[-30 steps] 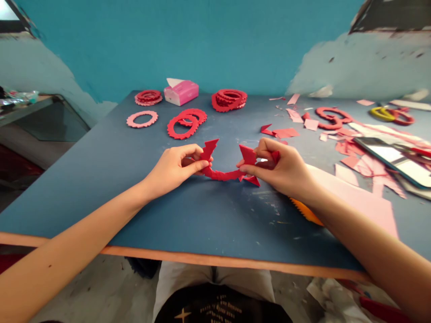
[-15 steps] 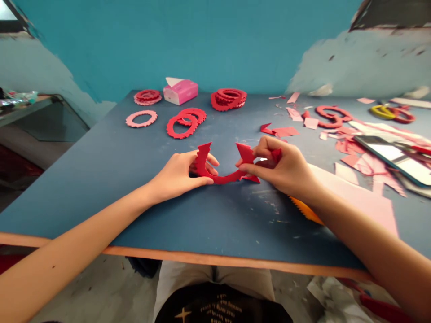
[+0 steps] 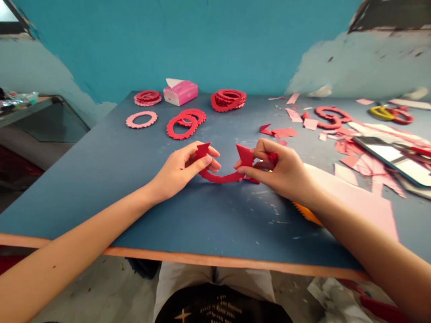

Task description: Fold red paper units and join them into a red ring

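Note:
A red jagged-edged paper ring (image 3: 222, 176) sags between both hands just above the blue table (image 3: 128, 179). My left hand (image 3: 183, 169) pinches its left end, fingers closed over a red point. Closed on the ring's right end is my right hand (image 3: 281, 168), with a red tip sticking up beside the thumb. The part of the ring inside each palm is hidden.
Flat red and pink toothed rings (image 3: 183, 123) lie further back, with stacks of them (image 3: 229, 99) and a pink tissue box (image 3: 181, 91) by the wall. Paper scraps (image 3: 357, 161), a mirror-like panel (image 3: 397, 159) and an orange tool (image 3: 308, 214) fill the right side.
My left hand has folded the ring's left end down and inward, so the upright red point now sits lower. The right hand has barely moved.

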Motion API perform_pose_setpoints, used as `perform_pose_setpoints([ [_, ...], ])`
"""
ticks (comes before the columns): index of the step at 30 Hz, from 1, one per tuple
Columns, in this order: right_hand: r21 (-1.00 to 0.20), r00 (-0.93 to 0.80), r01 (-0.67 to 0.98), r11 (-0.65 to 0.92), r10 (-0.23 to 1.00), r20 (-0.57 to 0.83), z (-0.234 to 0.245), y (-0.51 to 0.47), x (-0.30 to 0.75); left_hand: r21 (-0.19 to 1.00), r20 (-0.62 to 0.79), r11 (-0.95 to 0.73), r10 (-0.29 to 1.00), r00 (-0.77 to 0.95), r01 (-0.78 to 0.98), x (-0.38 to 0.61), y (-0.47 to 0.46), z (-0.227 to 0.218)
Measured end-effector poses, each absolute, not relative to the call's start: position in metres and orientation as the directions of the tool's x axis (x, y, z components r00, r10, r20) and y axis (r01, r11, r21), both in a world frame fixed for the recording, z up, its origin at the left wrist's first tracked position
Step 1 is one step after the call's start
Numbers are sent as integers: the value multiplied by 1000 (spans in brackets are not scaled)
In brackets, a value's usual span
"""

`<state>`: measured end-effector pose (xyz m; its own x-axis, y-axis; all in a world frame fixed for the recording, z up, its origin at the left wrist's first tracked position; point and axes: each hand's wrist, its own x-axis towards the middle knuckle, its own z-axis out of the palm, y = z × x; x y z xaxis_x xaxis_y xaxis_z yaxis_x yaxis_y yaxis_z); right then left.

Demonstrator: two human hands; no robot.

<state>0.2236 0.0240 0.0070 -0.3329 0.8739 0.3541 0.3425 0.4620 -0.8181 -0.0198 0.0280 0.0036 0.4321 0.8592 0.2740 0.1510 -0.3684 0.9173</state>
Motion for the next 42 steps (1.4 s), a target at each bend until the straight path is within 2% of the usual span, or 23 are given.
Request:
perform_pose_setpoints([
  [6, -774, -287, 433, 462, 885, 367, 10, 23, 220, 926, 277, -365, 833, 479, 101, -16, 27, 2],
  [15, -742, -305, 458, 490, 870, 386, 13, 21, 220, 968, 224, -251, 850, 478, -6, -15, 26, 4],
  [26, -705, -340, 486, 516, 855, 392, 16, 17, 219, 985, 164, -173, 888, 429, -17, -11, 25, 7],
  [31, -739, -417, 413, 533, 832, 367, 23, 20, 233, 989, 149, -128, 884, 443, -78, -11, 24, 7],
  [32, -745, -413, 375, 552, 819, 398, 24, 22, 238, 988, 151, -119, 878, 453, -99, -11, 24, 7],
  [37, -798, -266, 238, 553, 828, 494, 34, 27, 246, 988, 155, -125, 878, 453, -96, -10, 23, 13],
  [40, -835, -194, 163, 526, 846, 496, 39, 23, 243, 977, 202, -209, 880, 430, -33, -10, 21, 19],
  [42, -822, -195, 177, 541, 838, 510, 39, 18, 241, 963, 235, -267, 871, 432, 15, -11, 19, 22],
])
